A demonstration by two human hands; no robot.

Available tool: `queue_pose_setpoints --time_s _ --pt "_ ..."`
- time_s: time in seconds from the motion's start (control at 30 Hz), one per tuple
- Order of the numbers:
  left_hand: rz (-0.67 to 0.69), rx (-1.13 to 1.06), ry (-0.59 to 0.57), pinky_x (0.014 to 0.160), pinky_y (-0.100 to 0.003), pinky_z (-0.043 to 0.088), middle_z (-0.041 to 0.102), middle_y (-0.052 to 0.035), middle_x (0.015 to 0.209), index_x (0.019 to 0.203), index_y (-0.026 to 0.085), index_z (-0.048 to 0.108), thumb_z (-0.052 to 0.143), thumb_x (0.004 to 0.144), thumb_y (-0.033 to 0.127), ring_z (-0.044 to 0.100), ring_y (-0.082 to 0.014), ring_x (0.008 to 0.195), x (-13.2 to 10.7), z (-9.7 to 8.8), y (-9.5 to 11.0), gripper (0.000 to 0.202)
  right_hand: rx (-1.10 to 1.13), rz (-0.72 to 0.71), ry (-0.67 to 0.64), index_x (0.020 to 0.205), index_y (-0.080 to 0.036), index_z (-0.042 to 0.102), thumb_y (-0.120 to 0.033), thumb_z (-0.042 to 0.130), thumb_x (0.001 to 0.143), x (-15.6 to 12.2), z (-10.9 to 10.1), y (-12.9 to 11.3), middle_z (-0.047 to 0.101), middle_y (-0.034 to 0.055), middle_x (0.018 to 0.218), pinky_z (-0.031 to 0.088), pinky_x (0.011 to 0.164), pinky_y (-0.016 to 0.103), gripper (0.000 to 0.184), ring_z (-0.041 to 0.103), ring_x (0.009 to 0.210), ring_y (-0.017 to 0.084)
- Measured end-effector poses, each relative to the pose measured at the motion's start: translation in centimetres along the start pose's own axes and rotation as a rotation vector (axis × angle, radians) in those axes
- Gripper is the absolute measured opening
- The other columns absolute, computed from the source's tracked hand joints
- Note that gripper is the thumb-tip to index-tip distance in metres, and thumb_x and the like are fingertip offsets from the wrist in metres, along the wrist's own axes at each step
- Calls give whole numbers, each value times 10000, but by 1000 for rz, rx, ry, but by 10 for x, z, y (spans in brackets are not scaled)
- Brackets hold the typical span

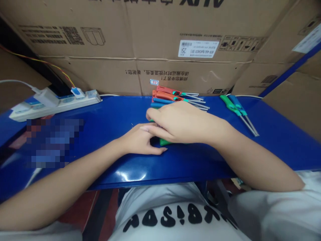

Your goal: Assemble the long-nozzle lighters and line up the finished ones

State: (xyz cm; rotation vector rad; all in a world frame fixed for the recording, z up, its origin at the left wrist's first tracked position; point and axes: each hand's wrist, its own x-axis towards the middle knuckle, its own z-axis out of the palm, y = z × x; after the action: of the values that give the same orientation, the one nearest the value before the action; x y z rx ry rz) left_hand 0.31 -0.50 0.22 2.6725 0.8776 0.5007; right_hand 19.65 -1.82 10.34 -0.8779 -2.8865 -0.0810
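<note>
Palm down, my right hand [179,122] lies over a row of long-nosed gas lighters, with its thumb and forefinger apart. Green handles [165,142] show from beneath it, and the hand hides most of these lighters. My left hand [137,140] is at the handle ends with its thumb stretched out; its other fingers are partly covered by my right hand. Just beyond are red lighters [168,91], an orange-red lighter [165,96] and blue lighters [160,101], their metal tips pointing right. Neither hand visibly grips a lighter.
A green lighter [229,104] and a blue lighter [237,103] lie side by side at the right. The blue table [215,160] ends at a large cardboard box [112,73]. A power strip [65,103] with plugs and cables stands at the left, behind a pixelated patch.
</note>
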Motion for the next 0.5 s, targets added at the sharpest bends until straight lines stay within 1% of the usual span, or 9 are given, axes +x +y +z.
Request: queue_pose_setpoints --time_s 0.07,0.1,0.13,0.2,0.27,0.33,0.4,0.43,0.5 --pt "-1 0 -13 856 -338 574 780 -50 1046 1136 212 722 692 863 453 728 -255 964 0 0 0 366 -12 -30 0 965 -172 629 -285 462 1036 0 1 2 687 70 790 251 594 301 214 557 635 176" --pt "9 -7 -17 849 -334 573 780 -50 1022 1120 208 724 680 873 422 729 -248 943 0 1 -1 330 16 -51 -11 977 -181 628 -259 473 1024 0 1 4 687 58 788 253 592 300 180 542 620 167" --pt "26 -19 -16 846 -329 572 778 -51 1013 1103 203 725 671 878 393 729 -242 933 -1 1 -2 300 56 -65 -25 1019 -189 623 -224 484 1005 0 1 5 692 47 801 259 591 297 145 532 614 159" --pt "63 -47 1 847 -324 570 771 -62 1028 1084 193 723 667 881 370 726 -239 943 -1 2 -4 275 120 -53 -42 1133 -190 599 -177 491 969 -1 -1 6 705 39 841 271 591 293 197 524 615 153" --pt "65 -60 4 829 -324 573 768 -71 1010 1087 183 720 660 894 388 725 -238 925 -1 2 -5 288 116 -14 -40 1179 -175 587 -198 475 982 -1 -1 6 700 43 836 265 591 294 229 516 608 155" --pt "28 -54 -14 802 -326 577 765 -69 956 1099 177 717 657 903 426 724 -235 880 -2 2 -6 323 73 -6 -24 1099 -170 618 -268 443 1026 -1 -1 6 677 46 783 245 590 297 214 492 587 153" --pt "-2 -51 -30 793 -326 578 762 -62 921 1101 180 716 668 899 453 720 -230 856 -2 2 -7 342 70 -44 -28 1017 -179 634 -298 427 1046 0 -1 6 665 42 755 231 590 299 241 468 571 145" --pt "-6 -58 -34 797 -324 578 761 -59 920 1090 184 718 678 895 459 719 -227 858 -2 1 -7 339 92 -62 -39 1026 -183 632 -278 436 1039 0 -1 7 670 37 761 229 587 299 218 460 566 139" --pt "6 -87 -32 809 -320 577 760 -58 929 1055 188 721 692 889 460 718 -222 870 -2 1 -8 320 154 -67 -76 1128 -188 608 -214 468 1005 -1 -3 7 687 23 781 234 581 297 188 449 554 131"
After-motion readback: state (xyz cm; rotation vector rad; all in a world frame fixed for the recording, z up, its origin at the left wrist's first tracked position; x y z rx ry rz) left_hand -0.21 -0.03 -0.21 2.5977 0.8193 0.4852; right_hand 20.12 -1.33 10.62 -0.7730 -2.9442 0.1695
